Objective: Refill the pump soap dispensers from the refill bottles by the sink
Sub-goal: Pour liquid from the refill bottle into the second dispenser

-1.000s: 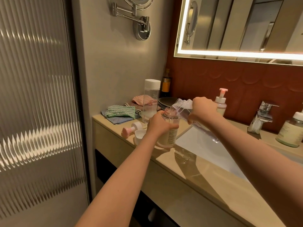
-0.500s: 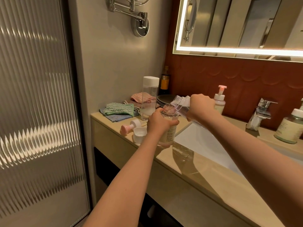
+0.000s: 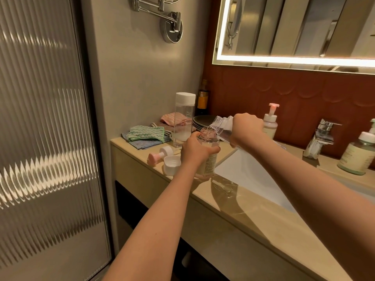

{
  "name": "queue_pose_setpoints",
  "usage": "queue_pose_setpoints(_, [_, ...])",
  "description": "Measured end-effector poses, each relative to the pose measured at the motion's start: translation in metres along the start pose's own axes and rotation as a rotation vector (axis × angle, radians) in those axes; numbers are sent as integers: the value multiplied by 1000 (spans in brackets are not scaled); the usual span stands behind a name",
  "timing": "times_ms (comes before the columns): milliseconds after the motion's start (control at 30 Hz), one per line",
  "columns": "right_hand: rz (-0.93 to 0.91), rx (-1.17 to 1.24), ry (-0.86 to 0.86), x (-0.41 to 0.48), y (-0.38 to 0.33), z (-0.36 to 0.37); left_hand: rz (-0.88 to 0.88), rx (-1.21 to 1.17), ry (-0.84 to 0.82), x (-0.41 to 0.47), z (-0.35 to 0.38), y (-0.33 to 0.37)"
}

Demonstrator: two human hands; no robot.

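Pouring step, right at the counter edge: left hand wraps the open dispenser, which seems to stand on the countertop beside the sink. Right hand grips the clear refill bottle, tipped steeply, mouth just above the dispenser's neck. Is liquid running? Cannot tell. Off to the left, the pink pump head and a white cap lie on the countertop. Next, I'd judge: level the refill bottle, then screw that pump back on. Further back, a second pump dispenser waits.
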State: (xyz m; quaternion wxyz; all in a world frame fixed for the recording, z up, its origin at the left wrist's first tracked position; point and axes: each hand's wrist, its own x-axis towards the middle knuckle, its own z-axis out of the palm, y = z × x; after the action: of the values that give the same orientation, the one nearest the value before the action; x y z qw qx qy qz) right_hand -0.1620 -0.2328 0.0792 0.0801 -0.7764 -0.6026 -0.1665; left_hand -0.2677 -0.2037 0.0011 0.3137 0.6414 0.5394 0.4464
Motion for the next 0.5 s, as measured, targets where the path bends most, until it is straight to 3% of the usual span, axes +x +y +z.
queue_pose_setpoints(500, [10, -9, -23, -1, -5, -2, -3, -13, -4, 1, 2, -2])
